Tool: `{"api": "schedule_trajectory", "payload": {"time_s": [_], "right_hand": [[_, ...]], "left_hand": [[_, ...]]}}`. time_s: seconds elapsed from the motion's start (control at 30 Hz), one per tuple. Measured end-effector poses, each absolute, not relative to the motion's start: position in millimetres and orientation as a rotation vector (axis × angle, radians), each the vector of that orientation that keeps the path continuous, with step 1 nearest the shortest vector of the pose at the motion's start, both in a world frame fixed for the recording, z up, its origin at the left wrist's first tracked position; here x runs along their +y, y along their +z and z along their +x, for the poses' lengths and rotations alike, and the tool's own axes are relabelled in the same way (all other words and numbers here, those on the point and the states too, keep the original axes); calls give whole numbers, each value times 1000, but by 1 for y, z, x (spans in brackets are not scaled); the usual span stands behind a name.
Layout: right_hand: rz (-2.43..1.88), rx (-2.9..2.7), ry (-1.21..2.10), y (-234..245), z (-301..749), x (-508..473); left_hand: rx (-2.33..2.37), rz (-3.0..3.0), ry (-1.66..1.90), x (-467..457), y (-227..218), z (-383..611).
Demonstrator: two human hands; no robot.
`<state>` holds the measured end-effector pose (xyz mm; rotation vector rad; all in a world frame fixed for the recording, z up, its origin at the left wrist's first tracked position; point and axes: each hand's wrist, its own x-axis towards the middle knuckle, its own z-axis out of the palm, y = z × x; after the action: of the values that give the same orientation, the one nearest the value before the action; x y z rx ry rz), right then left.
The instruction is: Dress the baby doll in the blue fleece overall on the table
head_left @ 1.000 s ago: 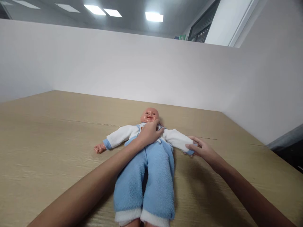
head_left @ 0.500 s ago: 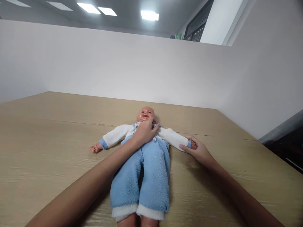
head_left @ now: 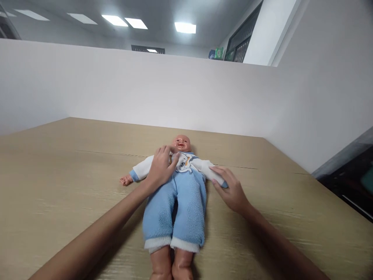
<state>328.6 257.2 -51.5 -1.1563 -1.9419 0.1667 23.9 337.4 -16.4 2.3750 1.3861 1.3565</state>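
Note:
A baby doll in a white top and fuzzy blue trousers lies face up, its head away from me. Across the doll's left-side shoulder and chest rests my left hand, thumb apart from the fingers, beside the cartoon print. My right hand lies over the white sleeve on the right, near its blue cuff, with fingers stretched out and thumb apart. That sleeve's doll hand is hidden under mine. The other doll hand shows bare on the left.
The doll lies on a wooden table with a thin seam across it. A white partition wall rises behind the table and along the right side. Something dark stands beyond the right edge.
My left hand has moved left from the doll's chin and chest to its shoulder. My right hand has slid from the cuff up onto the sleeve, its fingers loosened. The view has tilted up slightly.

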Motion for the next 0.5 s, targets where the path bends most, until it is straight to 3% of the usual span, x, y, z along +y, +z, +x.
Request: {"api": "schedule_trajectory", "payload": {"time_s": [0.2,0.5], "right_hand": [[-1081,-1739,951,-68,287,279],[-1010,-1580,1089,-70,277,281]], "left_hand": [[1366,2069,1197,322,-52,-30],[1174,1949,877,319,-60,-60]]}}
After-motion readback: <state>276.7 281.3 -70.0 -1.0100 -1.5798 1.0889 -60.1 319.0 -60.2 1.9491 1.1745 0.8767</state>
